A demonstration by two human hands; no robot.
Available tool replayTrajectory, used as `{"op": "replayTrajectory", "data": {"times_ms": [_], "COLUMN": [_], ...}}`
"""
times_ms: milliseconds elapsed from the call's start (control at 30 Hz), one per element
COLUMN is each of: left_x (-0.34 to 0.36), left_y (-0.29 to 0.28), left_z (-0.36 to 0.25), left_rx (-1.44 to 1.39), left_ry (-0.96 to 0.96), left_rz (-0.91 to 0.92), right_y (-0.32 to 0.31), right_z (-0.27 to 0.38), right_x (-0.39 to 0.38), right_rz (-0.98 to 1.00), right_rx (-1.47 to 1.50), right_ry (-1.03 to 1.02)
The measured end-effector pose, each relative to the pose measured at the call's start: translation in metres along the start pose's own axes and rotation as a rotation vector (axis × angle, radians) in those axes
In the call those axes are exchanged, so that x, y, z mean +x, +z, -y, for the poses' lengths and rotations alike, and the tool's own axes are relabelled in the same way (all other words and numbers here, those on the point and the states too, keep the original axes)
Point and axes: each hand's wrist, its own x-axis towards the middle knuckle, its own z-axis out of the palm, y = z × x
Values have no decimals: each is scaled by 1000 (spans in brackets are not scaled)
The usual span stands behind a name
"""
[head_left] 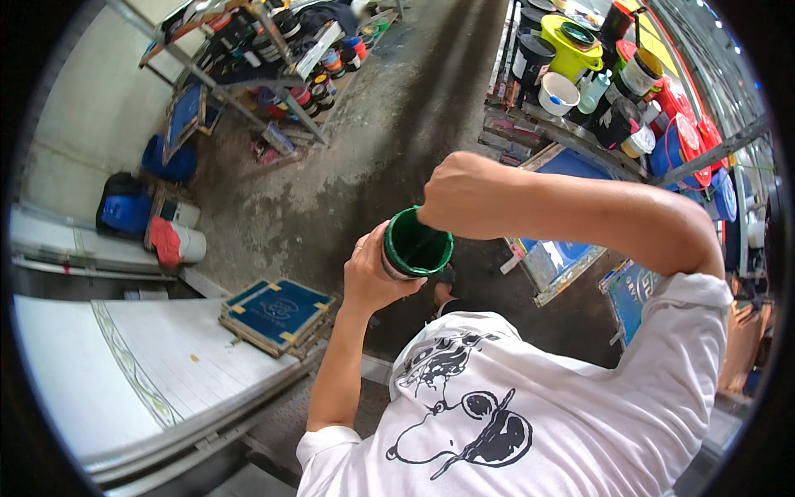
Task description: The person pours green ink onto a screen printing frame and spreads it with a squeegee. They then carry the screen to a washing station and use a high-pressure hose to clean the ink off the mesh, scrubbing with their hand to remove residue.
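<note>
My left hand [370,269] is wrapped round the side of a round tub [392,267], holding it up in front of my chest. Green paint or ink coats the tub's inner wall and rim, and its mouth faces up toward me. Above the right edge of that mouth, my right hand [460,195] is closed in a fist, knuckles up. Its fingers point down into the tub; whatever they grip is hidden behind the hand. Inside, the tub is dark green and shadowed, so its contents are hard to tell.
Framed blue screens [280,308] lie stacked on a white table [79,348] at left. More frames [551,263] lean at right, below a shelf crowded with tubs, a yellow bucket [559,48] and bottles. A metal rack [240,79] of paint cans stands far left on the concrete floor [286,195].
</note>
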Motion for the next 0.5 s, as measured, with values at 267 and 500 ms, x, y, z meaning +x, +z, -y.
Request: {"op": "replayTrajectory", "data": {"times_ms": [267,500], "left_x": [49,86], "left_y": [-22,-27], "left_z": [42,85], "left_rx": [76,26], "left_ry": [-68,63], "left_rz": [118,86], "right_y": [-51,-44], "right_z": [-49,-96], "right_x": [22,36], "right_rz": [-137,-192], "right_rx": [-278,-359], "right_ry": [-174,-23]}}
